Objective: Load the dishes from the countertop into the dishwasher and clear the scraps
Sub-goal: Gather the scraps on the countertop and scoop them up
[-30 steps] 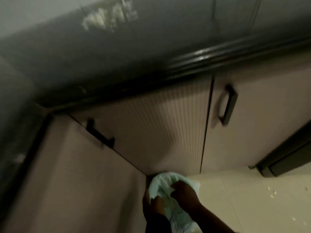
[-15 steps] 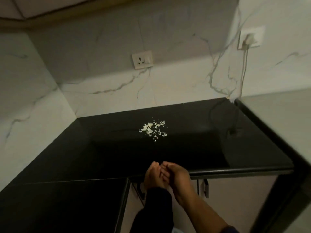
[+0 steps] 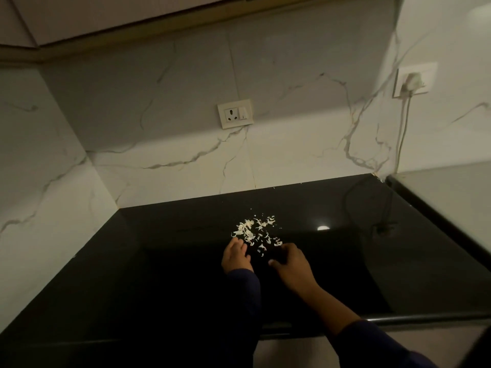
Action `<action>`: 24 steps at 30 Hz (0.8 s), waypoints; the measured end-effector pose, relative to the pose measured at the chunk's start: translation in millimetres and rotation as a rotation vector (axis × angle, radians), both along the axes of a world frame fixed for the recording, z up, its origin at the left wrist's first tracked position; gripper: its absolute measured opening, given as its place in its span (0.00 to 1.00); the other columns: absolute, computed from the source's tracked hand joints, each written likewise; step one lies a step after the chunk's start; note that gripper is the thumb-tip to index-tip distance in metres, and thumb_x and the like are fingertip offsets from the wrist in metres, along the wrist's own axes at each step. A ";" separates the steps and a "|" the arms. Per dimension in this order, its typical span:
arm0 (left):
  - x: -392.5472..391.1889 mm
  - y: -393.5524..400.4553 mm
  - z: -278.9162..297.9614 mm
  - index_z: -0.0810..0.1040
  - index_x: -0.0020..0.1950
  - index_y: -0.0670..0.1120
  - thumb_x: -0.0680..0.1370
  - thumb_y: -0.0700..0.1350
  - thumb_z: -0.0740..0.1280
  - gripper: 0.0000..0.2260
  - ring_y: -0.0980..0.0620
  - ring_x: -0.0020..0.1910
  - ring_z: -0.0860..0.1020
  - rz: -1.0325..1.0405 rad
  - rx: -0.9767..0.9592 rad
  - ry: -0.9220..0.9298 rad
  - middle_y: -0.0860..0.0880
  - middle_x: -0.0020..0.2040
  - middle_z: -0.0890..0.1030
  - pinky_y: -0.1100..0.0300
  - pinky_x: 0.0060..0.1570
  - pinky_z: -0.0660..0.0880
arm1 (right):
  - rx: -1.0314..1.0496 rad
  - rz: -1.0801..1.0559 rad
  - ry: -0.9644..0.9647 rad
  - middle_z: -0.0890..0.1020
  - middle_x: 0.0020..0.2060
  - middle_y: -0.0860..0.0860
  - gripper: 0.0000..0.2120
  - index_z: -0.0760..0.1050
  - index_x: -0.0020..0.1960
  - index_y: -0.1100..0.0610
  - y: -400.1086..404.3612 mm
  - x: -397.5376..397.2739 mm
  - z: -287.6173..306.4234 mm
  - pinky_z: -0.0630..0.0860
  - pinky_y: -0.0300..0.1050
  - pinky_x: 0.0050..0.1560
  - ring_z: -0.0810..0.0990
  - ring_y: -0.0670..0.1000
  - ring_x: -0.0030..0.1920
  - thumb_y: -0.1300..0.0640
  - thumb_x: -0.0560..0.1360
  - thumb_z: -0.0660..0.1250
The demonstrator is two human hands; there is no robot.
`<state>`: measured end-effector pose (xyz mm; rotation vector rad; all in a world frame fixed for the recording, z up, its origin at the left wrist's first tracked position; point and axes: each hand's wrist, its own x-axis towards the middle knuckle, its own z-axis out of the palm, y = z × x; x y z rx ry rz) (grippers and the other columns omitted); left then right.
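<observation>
Both hands have come forward from the counter's near edge to the middle of the frame. My left hand (image 3: 236,255) and right hand (image 3: 291,262) flank one pile of pale scraps (image 3: 256,231) on the black countertop (image 3: 159,274), fingers loosely curved, holding nothing, placed to cup the scraps together. Two wall sockets (image 3: 235,114) sit above; no dishes show.

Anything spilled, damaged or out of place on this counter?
Yes: pale scraps lie scattered on the black countertop, just beyond the left hand and right hand. Nothing looks damaged.
</observation>
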<state>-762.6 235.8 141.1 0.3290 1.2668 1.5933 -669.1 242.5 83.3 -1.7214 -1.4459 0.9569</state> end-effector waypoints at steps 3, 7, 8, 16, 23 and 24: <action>-18.5 31.6 -27.0 0.67 0.67 0.37 0.80 0.39 0.55 0.16 0.43 0.65 0.71 0.028 -0.061 0.160 0.38 0.66 0.72 0.49 0.63 0.68 | -0.150 0.085 -0.360 0.49 0.76 0.59 0.44 0.46 0.76 0.54 12.9 -8.9 -32.0 0.51 0.59 0.74 0.48 0.60 0.76 0.39 0.71 0.66; -27.1 64.5 -42.6 0.67 0.68 0.39 0.80 0.38 0.54 0.17 0.45 0.65 0.72 0.021 -0.092 0.168 0.40 0.66 0.73 0.51 0.63 0.70 | -0.231 0.147 -0.665 0.36 0.74 0.64 0.49 0.34 0.76 0.56 40.2 -19.1 -57.5 0.37 0.63 0.72 0.34 0.62 0.74 0.28 0.71 0.52; -33.3 71.1 -49.2 0.67 0.68 0.40 0.80 0.39 0.55 0.16 0.46 0.64 0.72 0.034 -0.093 0.168 0.41 0.65 0.73 0.52 0.62 0.70 | -0.234 0.151 -0.693 0.35 0.73 0.65 0.49 0.33 0.75 0.57 50.9 -20.9 -59.8 0.36 0.65 0.71 0.33 0.63 0.74 0.27 0.70 0.49; -48.5 140.4 -59.3 0.66 0.69 0.41 0.80 0.41 0.54 0.17 0.46 0.67 0.70 0.101 -0.178 0.198 0.42 0.67 0.71 0.52 0.64 0.68 | -0.211 0.174 -0.751 0.33 0.72 0.66 0.52 0.30 0.74 0.56 148.4 -24.0 -63.5 0.35 0.69 0.68 0.32 0.65 0.73 0.23 0.67 0.45; -49.7 178.0 -58.2 0.67 0.69 0.42 0.81 0.43 0.54 0.17 0.47 0.66 0.71 0.123 -0.244 0.174 0.43 0.67 0.72 0.53 0.64 0.68 | -0.120 0.216 -0.727 0.38 0.74 0.65 0.50 0.33 0.75 0.56 214.7 -18.6 -62.7 0.38 0.63 0.72 0.36 0.64 0.74 0.25 0.69 0.46; -51.7 181.9 -59.0 0.67 0.69 0.42 0.81 0.43 0.54 0.17 0.48 0.65 0.71 0.127 -0.247 0.171 0.43 0.67 0.72 0.53 0.64 0.68 | -0.108 0.216 -0.712 0.39 0.74 0.65 0.50 0.34 0.76 0.55 220.9 -19.2 -62.2 0.38 0.63 0.72 0.37 0.64 0.75 0.25 0.69 0.46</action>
